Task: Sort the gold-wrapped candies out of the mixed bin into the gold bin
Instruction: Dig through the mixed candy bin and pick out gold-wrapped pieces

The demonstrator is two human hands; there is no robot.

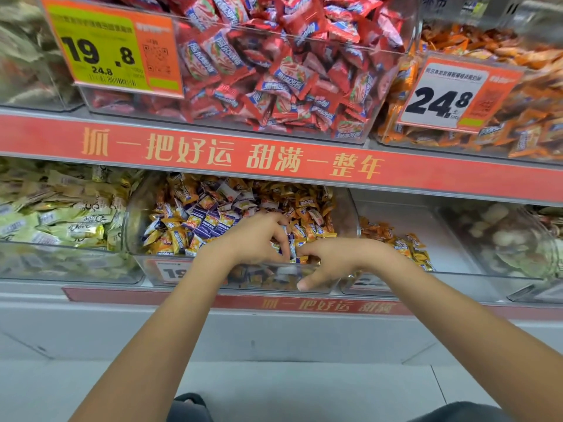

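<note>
Both forearms bare, no sleeves showing; left hand (256, 239) and right hand (332, 260) without rings, watches or gloves; dark clothing (457, 414) at six o'clock.

A green and orange price card (111, 45) on the clear upper bin of red-wrapped candies reads "19.8", with a smaller "24.8" beneath. A white and orange price card (457, 92) on the neighbouring bin of orange wrappers reads "24.8". The red shelf-edge strip (274, 156) carries gold characters "抓一把好运 甜满一整年". A half-hidden tag (172, 271) on the lower mixed bin starts "19".
</note>
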